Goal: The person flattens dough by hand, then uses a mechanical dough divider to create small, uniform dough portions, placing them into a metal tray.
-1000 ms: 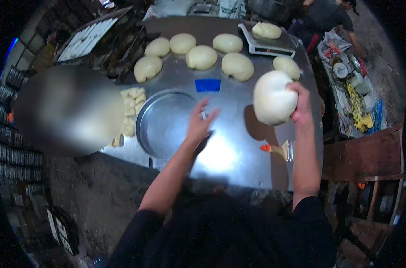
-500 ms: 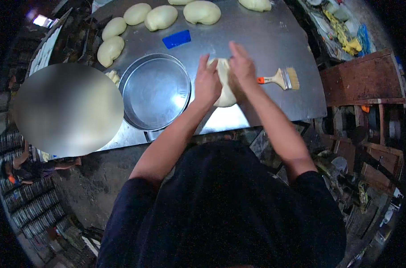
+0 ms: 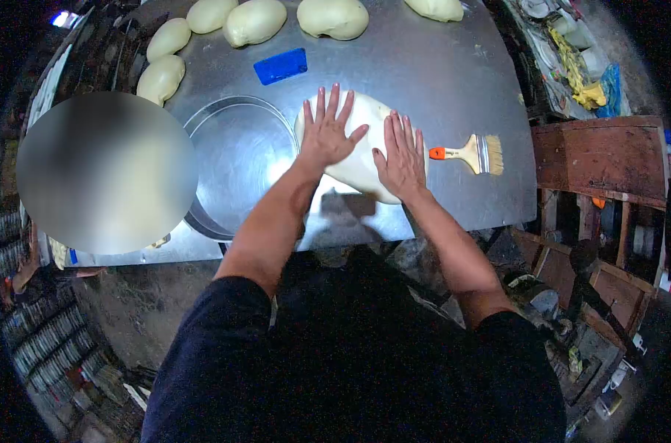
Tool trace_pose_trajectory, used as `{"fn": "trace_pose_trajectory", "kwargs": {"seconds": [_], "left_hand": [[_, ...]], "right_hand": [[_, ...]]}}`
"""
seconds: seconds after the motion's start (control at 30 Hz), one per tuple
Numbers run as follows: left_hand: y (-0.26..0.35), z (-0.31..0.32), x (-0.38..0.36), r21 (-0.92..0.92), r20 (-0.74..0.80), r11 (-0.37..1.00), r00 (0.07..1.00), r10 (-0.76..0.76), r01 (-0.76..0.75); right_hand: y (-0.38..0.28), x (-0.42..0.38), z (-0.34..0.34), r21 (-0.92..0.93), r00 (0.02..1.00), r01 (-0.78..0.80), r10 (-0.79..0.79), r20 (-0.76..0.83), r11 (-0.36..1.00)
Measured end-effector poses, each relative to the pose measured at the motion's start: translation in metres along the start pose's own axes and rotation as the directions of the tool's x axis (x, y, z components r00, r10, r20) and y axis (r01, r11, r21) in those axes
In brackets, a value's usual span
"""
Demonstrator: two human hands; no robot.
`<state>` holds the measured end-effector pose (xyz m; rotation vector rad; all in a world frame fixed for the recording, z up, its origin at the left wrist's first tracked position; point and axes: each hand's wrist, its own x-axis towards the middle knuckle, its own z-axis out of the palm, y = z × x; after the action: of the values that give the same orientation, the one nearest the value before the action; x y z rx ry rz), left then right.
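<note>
A flattened, pale piece of dough [image 3: 361,159] lies on the metal table in front of me. My left hand [image 3: 327,136] rests flat on its left part with the fingers spread. On its right part lies my right hand [image 3: 402,156], palm down, fingers stretched out and thumb apart. Just left of the dough stands a round metal pan [image 3: 239,166] with nothing in it. A paintbrush [image 3: 472,153] with an orange-tipped handle lies to the right of my right hand. Beyond the pan is a blue dough scraper [image 3: 280,66].
Several smooth dough balls [image 3: 332,18] sit along the far and left side of the metal table [image 3: 490,199]. A blurred patch hides the table's left end. At right stand a brown wooden board [image 3: 597,159] and a surface with yellow and blue plastic bags [image 3: 608,88].
The dough was a narrow, elongated piece between my hands. Now it is spread wide and flat, and both hands have come down open upon it. The view has shifted slightly.
</note>
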<state>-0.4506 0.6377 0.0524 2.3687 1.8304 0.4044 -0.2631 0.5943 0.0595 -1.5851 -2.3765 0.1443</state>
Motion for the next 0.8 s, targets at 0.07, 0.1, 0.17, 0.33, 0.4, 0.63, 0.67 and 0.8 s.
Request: {"fn": "trace_pose_trajectory", "kwargs": {"seconds": [0.07, 0.1, 0.17, 0.33, 0.4, 0.63, 0.67, 0.8], "left_hand": [[-0.005, -0.027, 0.025, -0.014, 0.237, 0.997, 0.969, -0.071, 0.077], [-0.007, -0.039, 0.027, -0.007, 0.467, 0.988, 0.874, -0.133, 0.155], [0.004, -0.033, 0.013, 0.248, 0.264, 0.965, 0.952, -0.153, 0.086], [0.060, -0.005, -0.116, 0.021, 0.133, 0.992, 0.984, 0.121, -0.125], [0.061, -0.002, -0.125, 0.018, 0.129, 0.997, 0.990, 0.066, -0.068], [0.076, -0.053, -0.147, -0.138, 0.156, 0.990, 0.987, 0.025, -0.003], [0.079, -0.055, -0.149, -0.144, 0.179, 0.990, 0.984, 0.024, 0.002], [0.076, -0.051, -0.163, -0.125, 0.121, 0.992, 0.993, 0.009, 0.006]], "right_hand": [[0.005, 0.004, -0.006, -0.039, 0.998, 0.038, -0.036, 0.045, 0.999], [0.009, 0.024, -0.018, -0.040, 0.998, 0.048, -0.046, 0.040, 0.998], [0.010, 0.073, -0.045, -0.079, 0.751, -0.125, 0.146, 0.644, 0.989], [-0.034, 0.098, 0.001, 0.137, 0.877, 0.133, -0.181, 0.446, 0.982], [-0.036, 0.106, 0.019, 0.016, 0.892, 0.280, -0.266, 0.365, 0.960], [-0.062, 0.123, -0.020, -0.045, 0.946, 0.253, -0.238, 0.219, 0.966], [-0.069, 0.126, -0.034, -0.046, 0.905, 0.195, -0.162, 0.394, 0.980], [-0.056, 0.088, -0.030, 0.115, 0.948, 0.313, -0.303, -0.094, 0.943]]}}
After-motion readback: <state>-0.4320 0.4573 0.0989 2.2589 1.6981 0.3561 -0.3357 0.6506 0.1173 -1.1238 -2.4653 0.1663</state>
